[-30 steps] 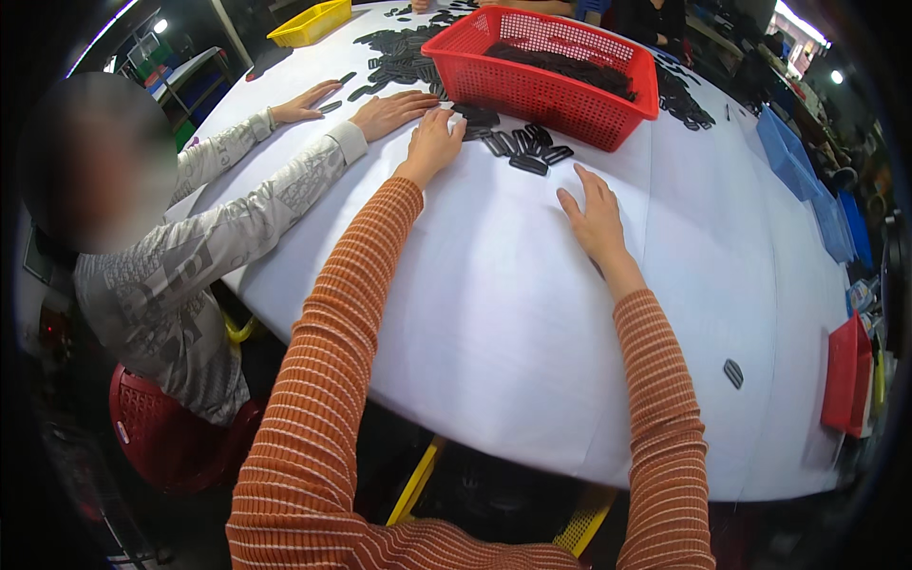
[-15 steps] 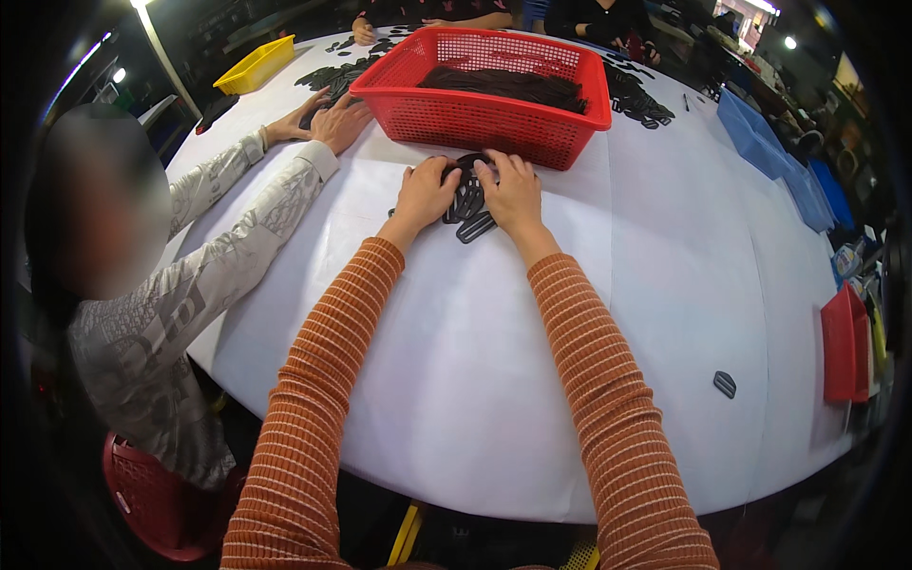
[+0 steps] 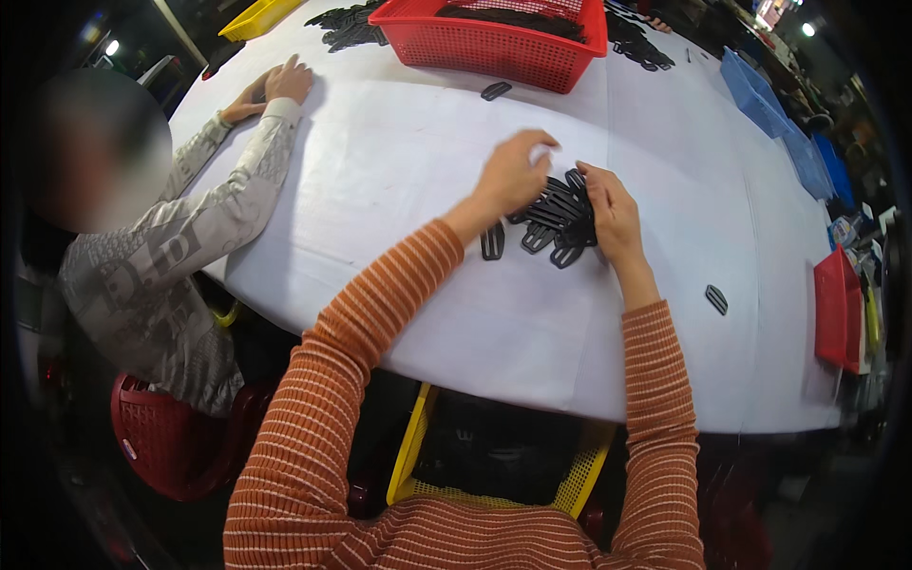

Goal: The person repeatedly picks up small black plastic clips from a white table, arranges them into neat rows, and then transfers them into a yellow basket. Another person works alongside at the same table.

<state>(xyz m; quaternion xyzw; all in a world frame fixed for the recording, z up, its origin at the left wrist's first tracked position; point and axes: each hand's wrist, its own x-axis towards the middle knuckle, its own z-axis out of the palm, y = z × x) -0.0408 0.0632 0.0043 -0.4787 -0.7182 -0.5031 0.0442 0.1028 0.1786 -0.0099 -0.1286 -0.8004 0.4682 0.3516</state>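
A heap of black plastic slider buckles lies on the white table in front of me. My left hand is over the heap's upper left side, thumb and fingers bent and apart, with nothing visible between them. My right hand lies against the heap's right side, its fingers stretched along the outermost buckles; the thumb side touches them. One loose buckle rests just left of the heap. Another single buckle lies in front of the red basket, and one more buckle sits off to the right.
At the far side stands a red perforated basket holding black pieces, with buckle piles beside it. A co-worker's hands are at the left. Blue bins and a red bin line the right edge. A yellow crate is below the table edge.
Both my hands and the buckle heap have come away from the red basket, nearer and to the right. One buckle stays by the basket. The co-worker's hands have drawn back from the far pile.
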